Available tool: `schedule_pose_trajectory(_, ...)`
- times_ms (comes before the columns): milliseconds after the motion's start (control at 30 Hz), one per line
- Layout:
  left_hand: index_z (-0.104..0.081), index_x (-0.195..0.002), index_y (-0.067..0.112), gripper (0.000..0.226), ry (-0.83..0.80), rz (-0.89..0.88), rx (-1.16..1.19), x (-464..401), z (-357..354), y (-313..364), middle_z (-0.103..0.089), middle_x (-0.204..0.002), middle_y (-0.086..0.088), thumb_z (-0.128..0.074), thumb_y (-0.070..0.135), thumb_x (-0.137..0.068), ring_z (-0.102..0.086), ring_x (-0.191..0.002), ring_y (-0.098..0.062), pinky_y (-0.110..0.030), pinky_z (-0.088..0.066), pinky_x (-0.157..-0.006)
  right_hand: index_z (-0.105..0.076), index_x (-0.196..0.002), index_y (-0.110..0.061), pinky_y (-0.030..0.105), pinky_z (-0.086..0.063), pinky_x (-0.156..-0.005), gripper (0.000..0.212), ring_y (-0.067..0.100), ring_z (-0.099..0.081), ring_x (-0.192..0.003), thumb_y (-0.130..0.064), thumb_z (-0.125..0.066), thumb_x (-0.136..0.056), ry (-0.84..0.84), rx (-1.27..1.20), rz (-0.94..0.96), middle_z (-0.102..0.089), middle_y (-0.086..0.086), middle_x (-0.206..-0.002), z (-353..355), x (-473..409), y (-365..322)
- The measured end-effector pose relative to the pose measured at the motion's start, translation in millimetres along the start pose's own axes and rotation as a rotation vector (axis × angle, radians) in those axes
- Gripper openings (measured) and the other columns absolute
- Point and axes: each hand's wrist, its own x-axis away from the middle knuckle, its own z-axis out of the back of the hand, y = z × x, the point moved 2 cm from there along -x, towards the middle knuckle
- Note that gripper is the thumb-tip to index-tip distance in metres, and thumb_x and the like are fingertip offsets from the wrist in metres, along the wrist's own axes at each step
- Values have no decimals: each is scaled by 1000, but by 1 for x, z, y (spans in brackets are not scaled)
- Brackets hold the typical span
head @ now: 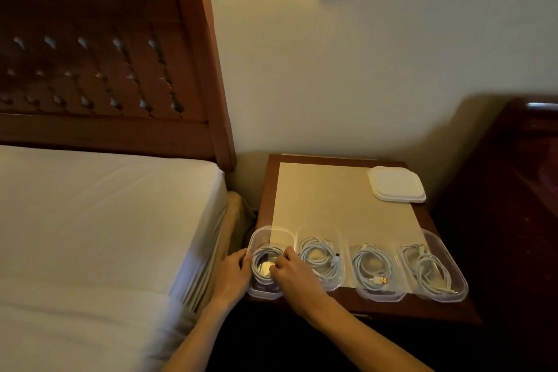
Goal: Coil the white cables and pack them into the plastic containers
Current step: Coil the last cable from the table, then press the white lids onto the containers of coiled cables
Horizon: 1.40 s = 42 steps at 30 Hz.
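Note:
Several clear plastic containers stand in a row along the nightstand's front edge. The leftmost container holds a coiled white cable. My left hand grips that container's left wall. My right hand reaches into it, fingers pinched on the cable coil. The second container, third container and rightmost container each hold a coiled white cable; the third one shows a gold USB plug.
A stack of white lids lies at the nightstand's back right. A beige mat covers the wooden nightstand. A bed with white sheet is to the left, dark furniture to the right.

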Motion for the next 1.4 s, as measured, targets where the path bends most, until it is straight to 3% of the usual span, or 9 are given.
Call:
schedule_pose_trajectory(267,-74,-95,28,28,49,-7,-28,-7,-10,-3,-73,-86,12,-47,33,-101,-67,-80,-5,-20,-54,-73,-54,-133,0,40,-41,-102,38,30,-44,-121,-14,-54,-98,-141,91,67,-55,16,-135,1,-4,8)
schedule_pose_trajectory(433,-73,-93,28,27,75,-29,-51,-14,-14,-5,-72,-85,11,-48,34,-101,-66,-79,-6,-14,-48,-68,-63,-122,-11,35,-53,-79,34,25,-56,-106,-12,-63,-89,214,-105,72,-64,6,-123,13,1,34)
schedule_pose_trajectory(500,-72,-90,28,28,104,-51,-57,-19,-16,-4,-71,-82,11,-47,32,-101,-65,-76,-4,-12,-45,-64,-69,-112,-15,33,-56,-72,26,22,-60,-98,-12,-65,-86,388,-153,-54,-68,2,-112,18,5,71)
schedule_pose_trajectory(567,-72,-92,27,28,130,-69,-63,-22,-19,-1,-71,-83,10,-46,29,-102,-65,-76,-4,-14,-45,-64,-71,-111,-15,33,-56,-78,22,19,-59,-101,-13,-61,-90,460,-235,-259,-69,1,-112,26,7,116)
schedule_pose_trajectory(767,-68,-88,21,28,162,-69,-81,-31,-29,-6,-68,-80,7,-44,22,-102,-61,-73,-6,-20,-40,-59,-66,-120,-10,36,-48,-90,29,24,-51,-116,-19,-50,-98,342,-164,-730,-62,7,-128,14,9,239)
schedule_pose_trajectory(933,-65,-89,25,24,160,-84,-78,-28,-30,-6,-67,-80,10,-45,23,-102,-62,-74,-4,-15,-40,-60,-42,-140,-9,42,-38,-107,49,31,-35,-137,-33,-52,-99,205,-101,-914,-34,12,-152,3,6,291)
schedule_pose_trajectory(1167,-62,-99,28,16,160,-77,-76,-23,-30,3,-65,-85,15,-48,21,-100,-61,-79,-1,-6,-39,-65,-49,-131,-6,39,-49,-92,44,28,-49,-117,-34,-55,-98,125,7,-843,-50,13,-133,-14,2,320)
schedule_pose_trajectory(1267,-61,-96,32,18,163,-78,-87,-22,-29,3,-63,-82,19,-48,21,-101,-60,-77,1,-11,-41,-65,-52,-128,-5,38,-50,-90,41,26,-50,-113,-33,-56,-98,165,4,-824,-54,12,-128,-17,5,323)
schedule_pose_trajectory(1400,-69,-113,18,25,155,-47,-112,-23,-29,0,-67,-92,14,-47,24,-101,-61,-84,2,-6,-40,-68,-57,-124,-7,40,-50,-89,36,26,-51,-112,-32,-56,-97,173,64,-792,-56,11,-128,-20,7,327)
